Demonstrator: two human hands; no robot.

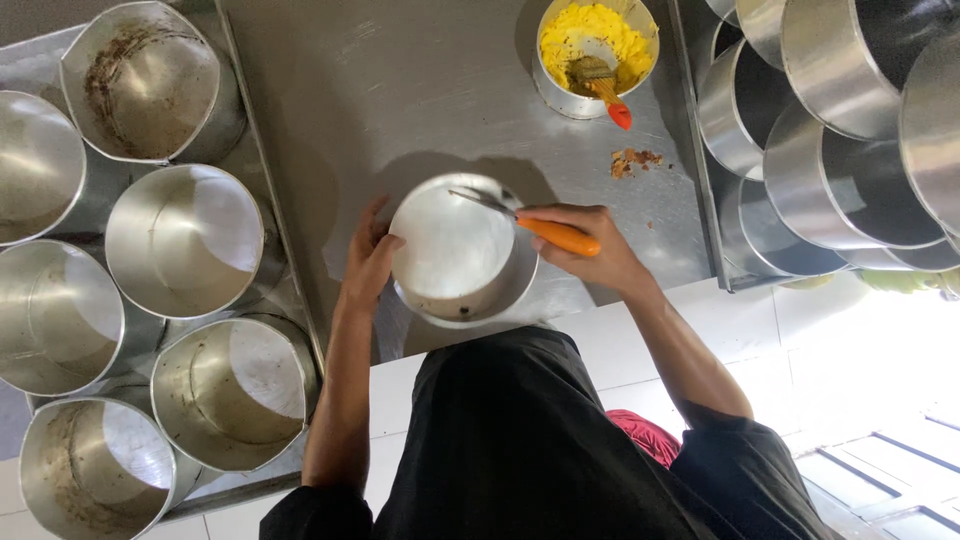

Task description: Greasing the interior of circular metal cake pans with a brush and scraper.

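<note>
A round metal cake tin (455, 250) stands on the steel counter (400, 90) right in front of me. My left hand (368, 258) grips its left rim. My right hand (580, 243) holds an orange-handled tool (553, 235) whose thin metal end reaches over the tin's right rim into the tin. At the far edge of the counter sits a small metal bowl of yellow grease (595, 50) with a brush in it, its red handle tip sticking out toward me.
On the left a tray (265, 170) carries several round metal tins, some with brown residue inside. On the right, several more tins (850, 150) lie stacked and overlapping. A few brown crumbs (632, 160) lie on the counter near the bowl.
</note>
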